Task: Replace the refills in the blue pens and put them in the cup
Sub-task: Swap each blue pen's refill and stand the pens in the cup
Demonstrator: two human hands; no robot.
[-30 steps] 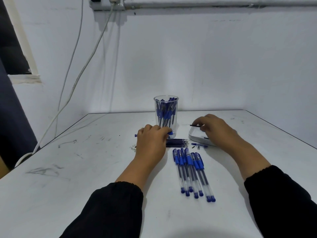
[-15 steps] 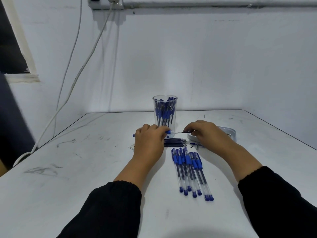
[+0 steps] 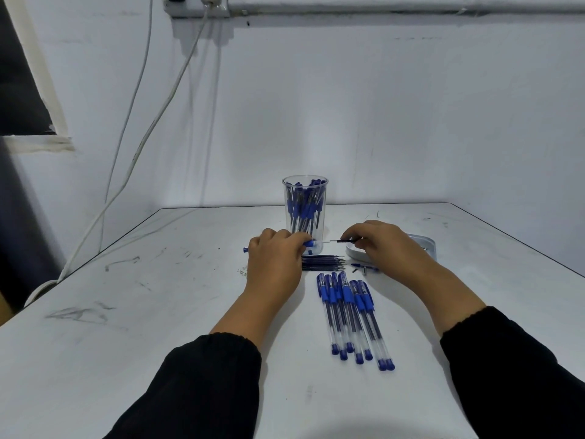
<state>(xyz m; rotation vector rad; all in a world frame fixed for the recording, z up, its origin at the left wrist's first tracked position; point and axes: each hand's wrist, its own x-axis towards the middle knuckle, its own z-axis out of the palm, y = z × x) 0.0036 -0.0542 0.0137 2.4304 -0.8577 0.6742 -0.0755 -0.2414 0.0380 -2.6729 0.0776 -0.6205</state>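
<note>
White walls enclosed the white, scuffed table [image 3: 158,312], and two cables [image 3: 148,128] hung down the left wall from a socket strip [image 3: 202,7]. At the table's far centre stood a clear cup [image 3: 305,201], upright and already loaded with blue pens.

Left hand [image 3: 273,264]: fingers curled around a pen barrel [image 3: 310,243] held level just in front of the cup; the blue end cap [image 3: 245,249] projected past the hand's left side.

Right hand [image 3: 383,245]: fingertips pinched a thin refill [image 3: 340,241], held level and in line with the barrel's open end. Whether its tip had entered the barrel could not be determined.

A bundle of loose refills [image 3: 323,262] lay on the table between the hands, partly hidden by the left hand. Six assembled blue pens [image 3: 351,318] lay side by side nearer the person, caps toward the cup. A shallow white tray [image 3: 427,245] sat under and behind the right hand. Small pen parts [image 3: 364,267] lay just in front of that tray. Both forearms wore black sleeves [image 3: 202,384].
</note>
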